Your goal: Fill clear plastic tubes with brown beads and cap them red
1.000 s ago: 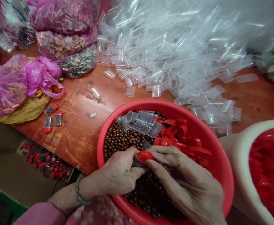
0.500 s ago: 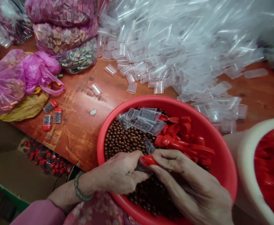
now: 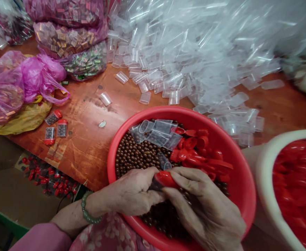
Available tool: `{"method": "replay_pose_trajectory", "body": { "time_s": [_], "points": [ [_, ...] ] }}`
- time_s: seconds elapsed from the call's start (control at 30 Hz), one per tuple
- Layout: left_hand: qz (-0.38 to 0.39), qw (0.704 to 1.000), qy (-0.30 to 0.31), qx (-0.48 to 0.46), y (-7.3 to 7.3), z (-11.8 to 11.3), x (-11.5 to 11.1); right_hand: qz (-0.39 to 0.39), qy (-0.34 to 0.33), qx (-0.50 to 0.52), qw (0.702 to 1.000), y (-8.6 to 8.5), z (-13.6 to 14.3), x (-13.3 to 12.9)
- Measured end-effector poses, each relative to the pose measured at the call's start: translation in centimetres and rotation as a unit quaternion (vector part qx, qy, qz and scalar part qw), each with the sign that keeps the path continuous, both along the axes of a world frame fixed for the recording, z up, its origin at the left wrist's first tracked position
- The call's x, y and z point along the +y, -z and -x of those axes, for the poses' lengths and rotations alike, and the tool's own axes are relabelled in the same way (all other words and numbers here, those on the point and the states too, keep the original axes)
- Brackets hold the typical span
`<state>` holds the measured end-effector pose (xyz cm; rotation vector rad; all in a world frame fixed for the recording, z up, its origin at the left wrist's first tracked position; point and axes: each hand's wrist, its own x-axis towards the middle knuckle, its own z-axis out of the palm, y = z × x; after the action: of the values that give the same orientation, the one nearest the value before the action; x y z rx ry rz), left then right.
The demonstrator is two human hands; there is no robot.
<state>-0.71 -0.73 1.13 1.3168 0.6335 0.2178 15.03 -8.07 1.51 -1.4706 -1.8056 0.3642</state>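
Note:
Above the red basin (image 3: pixel 113 158), my left hand (image 3: pixel 133 191) is closed around a small clear plastic container (image 3: pixel 156 184). Its red cap (image 3: pixel 165 178) sits at the end facing my right hand (image 3: pixel 207 200), whose thumb and fingers grip the cap. Most of the container is hidden by my fingers, so I cannot tell how firmly the cap is seated. Round brown candies (image 3: pixel 137 153) fill the basin. On them lie several clear containers (image 3: pixel 156 134), and a heap of red caps (image 3: pixel 194 150) rests on the right side.
A large pile of clear containers (image 3: pixel 173 66) covers the back of the table (image 3: pixel 90 122). Capped, filled containers (image 3: pixel 61 128) lie at left, beside pink bags (image 3: pixel 41 73). A box (image 3: pixel 6 174) below holds many more. At right stands a white tub (image 3: pixel 262 181) of red caps.
The view has turned slightly, moving most of the scene left. Both hands stay on the container and its cap; the right-hand fingers have shifted a little, showing more of the red cap.

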Motion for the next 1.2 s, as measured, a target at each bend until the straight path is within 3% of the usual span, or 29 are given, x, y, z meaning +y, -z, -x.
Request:
{"method": "replay_pose_trajectory", "body": {
  "time_s": [0.13, 0.2, 0.47, 0.63, 0.87, 0.97, 1.07, 1.13, 1.2],
  "points": [
    [0.197, 0.976, -0.045, -0.085, 0.3, -0.4, -0.2, -0.024, -0.022, -0.092, 0.995, 0.9, -0.1, 0.2],
    [0.26, 0.958, -0.066, -0.1, 0.4, -0.6, -0.3, -0.041, -0.012, -0.149, 0.988, 1.1, 0.0, 0.5],
    [0.273, 0.95, -0.072, -0.134, -0.2, -1.2, -0.3, -0.113, -0.007, -0.197, 0.974, 1.0, 0.1, 1.0],
    [0.291, 0.948, -0.081, -0.105, -0.2, -0.9, -0.4, -0.088, -0.022, -0.172, 0.981, 0.9, 0.0, 0.9],
    [0.468, 0.873, -0.127, -0.048, 0.3, -2.4, -1.2, -0.064, -0.044, -0.146, 0.986, 0.6, -0.3, 0.6],
    [0.467, 0.858, -0.21, -0.029, -0.4, -3.5, -1.8, -0.106, -0.049, -0.15, 0.982, 0.5, -0.4, 0.5],
    [0.408, 0.852, -0.328, -0.011, -1.3, -4.0, -2.3, -0.135, -0.053, -0.155, 0.977, 0.4, -0.4, 0.3],
    [0.337, 0.866, -0.369, 0.02, -1.5, -3.9, -2.7, -0.146, -0.051, -0.16, 0.975, 0.4, -0.4, 0.1],
    [0.263, 0.892, -0.363, 0.056, -1.2, -3.6, -3.3, -0.149, -0.048, -0.162, 0.974, 0.4, -0.2, -0.2]
  ]
}}
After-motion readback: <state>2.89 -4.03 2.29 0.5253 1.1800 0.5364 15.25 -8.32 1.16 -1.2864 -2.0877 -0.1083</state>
